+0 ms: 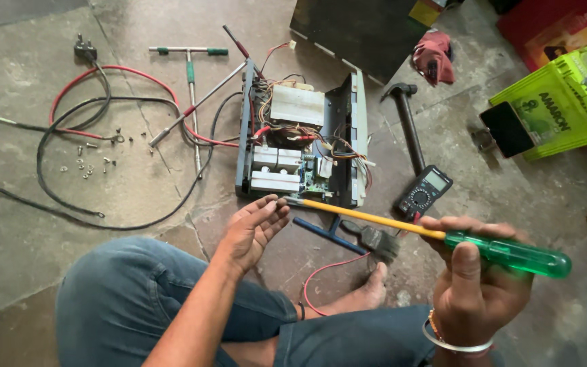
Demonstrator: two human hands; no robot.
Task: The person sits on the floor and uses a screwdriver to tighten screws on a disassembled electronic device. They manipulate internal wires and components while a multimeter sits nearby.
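A long screwdriver with a translucent green plastic handle and a yellow shaft (pixel 429 234) runs across the lower middle of the frame, its long axis sloping from the handle at lower right up to the tip at centre. The right hand (pixel 477 285) has its fingers clenched around the green handle, thumb pressed up along it. The left hand (pixel 253 228) is at the other end, palm up and fingers loosely released; the metal tip sits at its fingertips, seemingly touching them, though contact is hard to confirm from this angle. So the tip lies nearest the left hand, the handle in the right.

Just above the tip, at frame centre, stands an opened grey metal electronics chassis with exposed wiring and a transformer (pixel 300 139). A black digital multimeter (pixel 424 191) lies right of it, a black hammer (pixel 407 126) above that, and a dark-bristled paintbrush (pixel 374 239) under the shaft. Small loose screws (pixel 90 163) are scattered at the left.
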